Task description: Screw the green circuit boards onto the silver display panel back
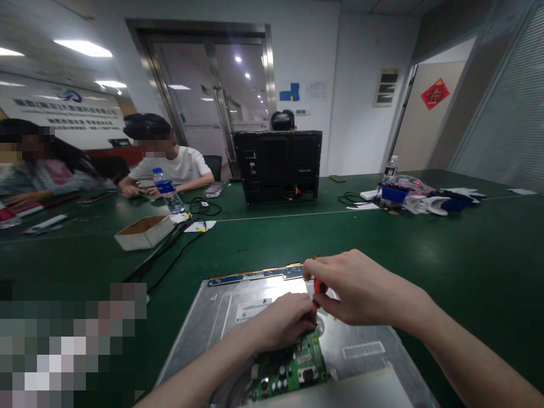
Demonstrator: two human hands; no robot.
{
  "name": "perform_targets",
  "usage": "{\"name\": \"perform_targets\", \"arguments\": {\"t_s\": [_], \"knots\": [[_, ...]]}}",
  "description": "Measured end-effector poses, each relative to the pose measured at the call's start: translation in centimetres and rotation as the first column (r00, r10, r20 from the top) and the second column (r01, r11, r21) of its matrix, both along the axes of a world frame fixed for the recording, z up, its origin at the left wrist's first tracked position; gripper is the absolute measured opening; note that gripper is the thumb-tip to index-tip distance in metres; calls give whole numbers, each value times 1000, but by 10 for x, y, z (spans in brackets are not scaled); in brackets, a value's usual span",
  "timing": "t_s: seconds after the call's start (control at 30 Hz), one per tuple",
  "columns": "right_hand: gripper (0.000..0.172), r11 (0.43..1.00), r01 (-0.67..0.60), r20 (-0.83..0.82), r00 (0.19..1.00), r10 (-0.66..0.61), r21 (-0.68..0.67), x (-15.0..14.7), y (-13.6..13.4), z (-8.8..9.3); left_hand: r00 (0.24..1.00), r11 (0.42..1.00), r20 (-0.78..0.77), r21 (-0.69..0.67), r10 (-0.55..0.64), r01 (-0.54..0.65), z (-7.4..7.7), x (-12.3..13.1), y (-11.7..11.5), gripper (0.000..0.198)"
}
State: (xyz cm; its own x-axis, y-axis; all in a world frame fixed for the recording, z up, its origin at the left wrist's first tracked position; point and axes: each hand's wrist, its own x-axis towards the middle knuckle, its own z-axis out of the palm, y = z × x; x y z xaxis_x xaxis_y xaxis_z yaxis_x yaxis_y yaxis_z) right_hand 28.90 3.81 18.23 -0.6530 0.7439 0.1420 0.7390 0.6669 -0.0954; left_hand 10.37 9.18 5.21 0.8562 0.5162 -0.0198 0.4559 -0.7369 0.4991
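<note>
A flat silver metal display panel [365,357] lies on the green table in front of me. A green circuit board [293,368] sits on it, and a narrow blue circuit strip [250,276] runs along its far edge. My right hand [352,289] is closed around an orange and black screwdriver [321,285], held over the panel. The screwdriver's tip is hidden behind my left hand. My left hand [289,320] rests at the board's far end, its fingers curled by the screwdriver's lower end; what they pinch, if anything, is hidden.
An open cardboard box [144,233], a water bottle [169,192] and black cables [170,249] occupy the left side. A black monitor back [278,167] stands across the table. Blue trays [394,194] with bags lie at right. A person in white [170,164] and others sit opposite.
</note>
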Motion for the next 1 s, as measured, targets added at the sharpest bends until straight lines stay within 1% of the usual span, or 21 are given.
{"name": "perform_targets", "arguments": {"t_s": [0.2,0.3,0.47,0.63,0.73,0.9,1.0], "knots": [[13,1000,4,3,1000,-4,9,0,0,-1,1000,1000,-4,14,3,-3,-2,0,0,11],[11,1000,8,5,1000,-8,4,-1,1,-1,1000,999,-22,34,7,-6,-3,0,0,9],[17,1000,20,20,1000,-20,-21,-1,2,0,999,998,-50,62,14,-11,1,1,-2,6],[11,999,34,36,999,-34,8,-1,2,0,999,999,-52,53,8,-5,3,0,-2,9],[7,999,8,17,1000,-8,-32,0,2,1,999,999,-43,42,8,-6,2,0,-1,8],[22,991,-39,-16,999,38,-131,3,0,4,999,999,-33,44,10,-8,1,-1,-1,11],[26,985,-61,-15,998,59,-163,3,0,6,1000,999,-30,47,8,-7,2,-1,-1,13]]}}
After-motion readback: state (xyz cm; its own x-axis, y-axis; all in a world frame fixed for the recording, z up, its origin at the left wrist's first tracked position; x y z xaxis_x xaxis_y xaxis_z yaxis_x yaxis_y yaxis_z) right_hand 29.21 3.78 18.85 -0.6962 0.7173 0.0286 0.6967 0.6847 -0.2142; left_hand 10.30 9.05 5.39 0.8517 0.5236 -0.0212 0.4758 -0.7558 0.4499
